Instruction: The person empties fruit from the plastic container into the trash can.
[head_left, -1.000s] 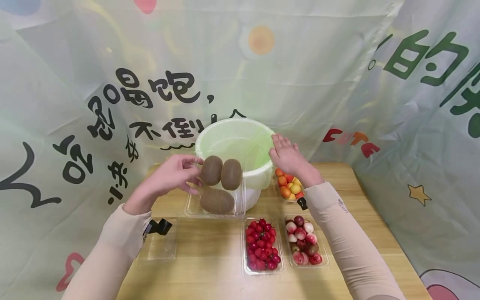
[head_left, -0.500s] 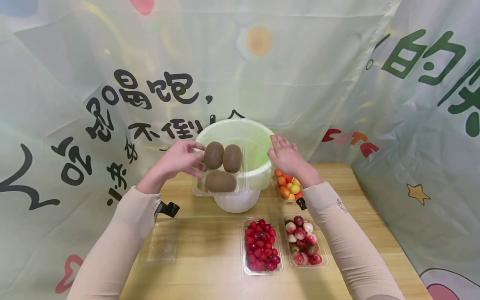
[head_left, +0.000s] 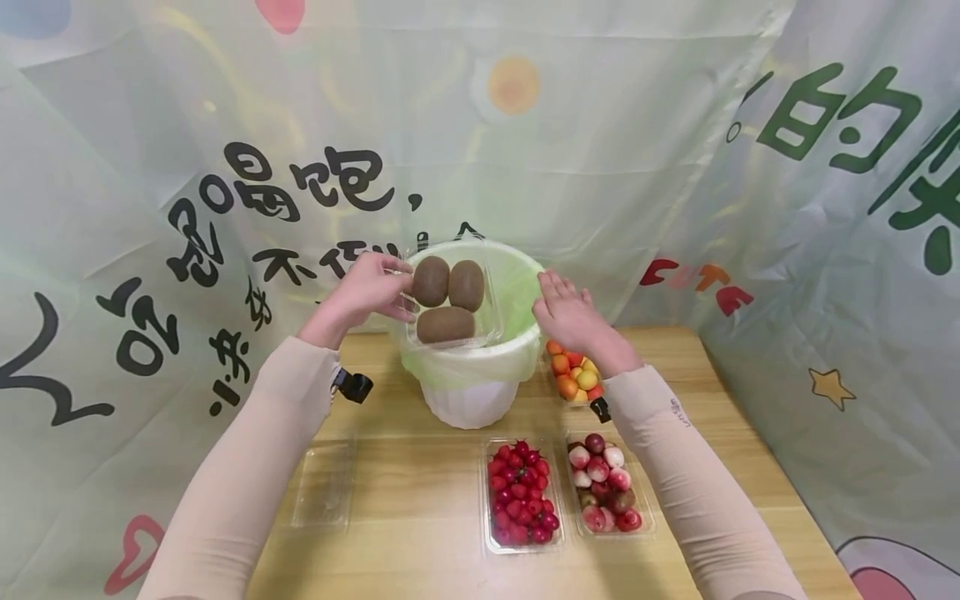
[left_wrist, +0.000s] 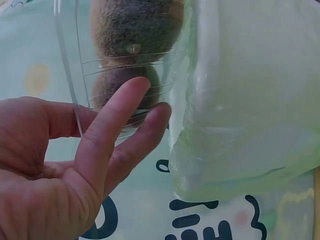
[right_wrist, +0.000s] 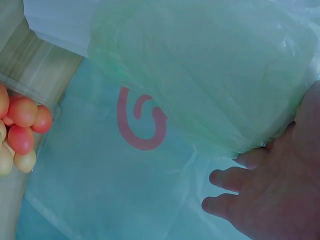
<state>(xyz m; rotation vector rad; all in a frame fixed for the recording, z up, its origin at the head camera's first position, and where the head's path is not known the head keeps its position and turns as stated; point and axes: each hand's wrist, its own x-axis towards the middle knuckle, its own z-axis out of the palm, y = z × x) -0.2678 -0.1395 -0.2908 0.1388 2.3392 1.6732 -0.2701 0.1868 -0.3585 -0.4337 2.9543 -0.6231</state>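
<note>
My left hand (head_left: 371, 287) grips one side of a clear plastic box (head_left: 491, 323) with three brown kiwis (head_left: 446, 325) in it. The box is raised and tilted at the mouth of a white bin (head_left: 469, 407) lined with a light green plastic bag (head_left: 519, 304). In the left wrist view, the thumb is behind the box wall (left_wrist: 64, 60) and the fingers lie on its near side, next to the bag. My right hand (head_left: 567, 312) rests on the bin's right rim, fingers fairly straight. The right wrist view has its fingers (right_wrist: 220, 202) just beside the bag's edge.
On the wooden table (head_left: 420, 517) stand a box of red berries (head_left: 521, 492), a box of reddish and white fruits (head_left: 606, 483) and one of orange and yellow fruits (head_left: 574, 373). An empty clear box (head_left: 322, 487) lies at left. A printed curtain (head_left: 637, 125) hangs behind.
My left hand has lifted the kiwi box up and slightly right, from in front of the bin to its mouth. The right hand has stayed on the rim.
</note>
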